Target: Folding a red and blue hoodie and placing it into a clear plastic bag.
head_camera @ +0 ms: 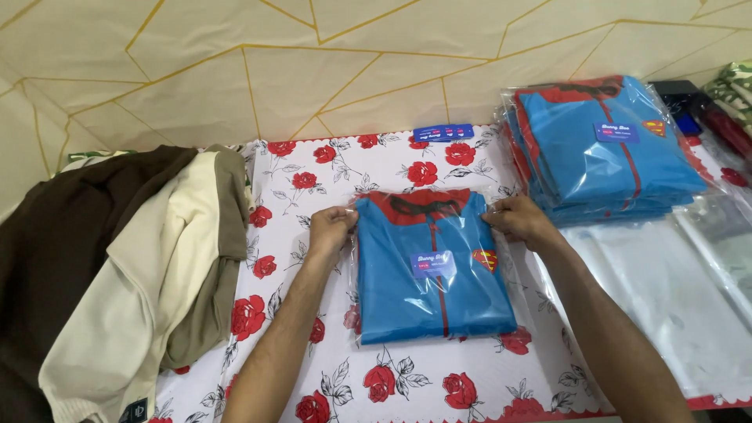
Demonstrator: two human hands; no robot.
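A folded blue garment with a red collar, sealed in a clear plastic bag (433, 266), lies flat at the middle of the surface (407, 384), which is covered by a white cloth printed with red roses. The person's left hand (330, 227) pinches the bag's upper left corner at about ten o'clock of the packet, fingers closed on the plastic film, while the right hand (517, 219) grips the upper right corner at about two o'clock in the same way; holding both top corners looks like a way to keep the slippery bag square and taut over the garment. At two o'clock from the packet, well apart from the hands, a stack of like bagged blue garments (603, 149) sits with edges roughly aligned, seemingly so that finished packets stay together. Below that stack, at three o'clock, flat empty clear bags (666, 290) lie within easy reach of the right hand. At nine o'clock a loose heap of brown, cream and olive clothes (117, 266) rests unbagged. A small blue label strip (443, 131) lies at twelve o'clock near the wall.
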